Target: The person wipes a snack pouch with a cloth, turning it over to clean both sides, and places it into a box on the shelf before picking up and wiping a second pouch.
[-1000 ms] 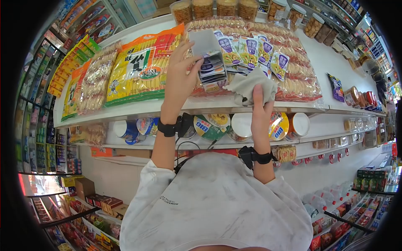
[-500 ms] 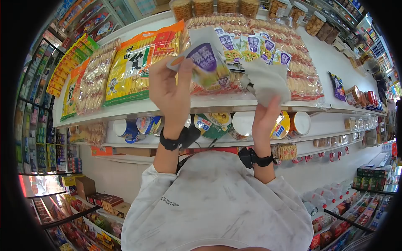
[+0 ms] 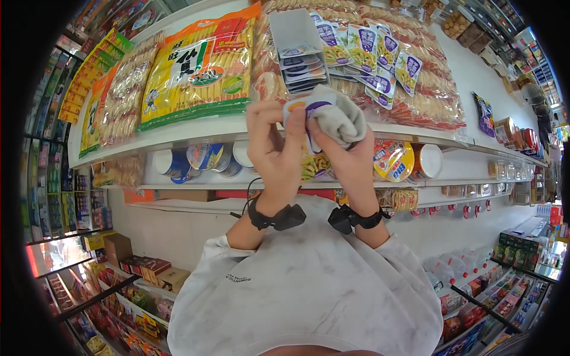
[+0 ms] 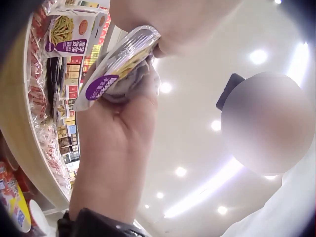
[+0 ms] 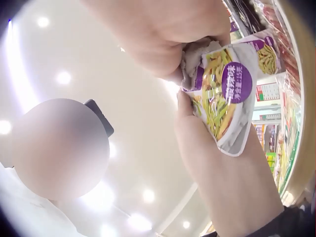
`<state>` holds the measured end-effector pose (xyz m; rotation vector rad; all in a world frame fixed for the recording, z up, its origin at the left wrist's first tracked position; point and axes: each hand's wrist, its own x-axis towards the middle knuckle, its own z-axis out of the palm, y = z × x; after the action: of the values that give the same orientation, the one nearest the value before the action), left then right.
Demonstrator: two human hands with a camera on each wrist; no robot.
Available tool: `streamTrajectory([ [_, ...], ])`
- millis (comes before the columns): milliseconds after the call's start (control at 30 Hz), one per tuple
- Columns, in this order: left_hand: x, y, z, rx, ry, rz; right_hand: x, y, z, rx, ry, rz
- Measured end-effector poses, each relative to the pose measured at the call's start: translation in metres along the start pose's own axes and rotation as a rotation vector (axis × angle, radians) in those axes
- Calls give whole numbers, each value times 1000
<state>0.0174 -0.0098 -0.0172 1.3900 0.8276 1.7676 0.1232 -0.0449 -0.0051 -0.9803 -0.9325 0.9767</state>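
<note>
My left hand (image 3: 274,151) pinches a small snack packet (image 3: 314,167) with a purple label, in front of the shelf edge. My right hand (image 3: 351,165) grips a bunched grey cloth (image 3: 339,121) and presses it against the packet's upper part. In the right wrist view the packet (image 5: 222,94) shows its purple oval and a picture of green strips, the cloth (image 5: 193,61) tucked at its edge. An open box (image 3: 292,31) stands behind my hands, stacked with similar packets. More loose packets (image 3: 362,46) lie spread to its right.
Large clear bags of rolled snacks (image 3: 430,89) lie under the loose packets. A big yellow snack bag (image 3: 199,71) is left of the box. Instant noodle tubs (image 3: 395,161) line the shelf below. A dark purple packet (image 3: 484,114) lies at the right.
My left hand has taken a packet from the box and drawn it back toward my body. My right hand has moved left with the cloth, which now meets the packet.
</note>
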Motion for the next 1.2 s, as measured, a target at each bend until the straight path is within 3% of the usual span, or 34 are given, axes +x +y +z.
streamTrajectory([
  [167,15,4,-13,47,54,-14,-6,5,7,22,-142,91],
  [233,26,10,-16,-45,89,-125,-14,8,8,20,-205,146],
  [333,31,9,-20,-67,95,-164,-20,21,6,-123,-249,54],
  [500,30,12,-21,-63,113,-166,-24,2,8,-142,-294,229],
  [600,30,21,-21,-168,56,-222,-20,9,-1,-91,-297,159],
  [700,32,8,-29,-19,-218,-89,-16,11,-11,65,-187,79],
  [867,20,1,-13,88,-148,-15,-19,-1,-17,302,-111,173],
  [967,18,3,-8,153,-116,60,-17,-3,-8,-14,-55,-11],
  [1133,10,13,-2,220,-116,173,-11,1,-17,-297,127,-208],
  [1167,9,10,-6,370,-116,377,-9,1,-20,-356,141,-247],
  [1200,8,11,-8,373,-184,405,-7,0,-21,-327,177,-280],
])
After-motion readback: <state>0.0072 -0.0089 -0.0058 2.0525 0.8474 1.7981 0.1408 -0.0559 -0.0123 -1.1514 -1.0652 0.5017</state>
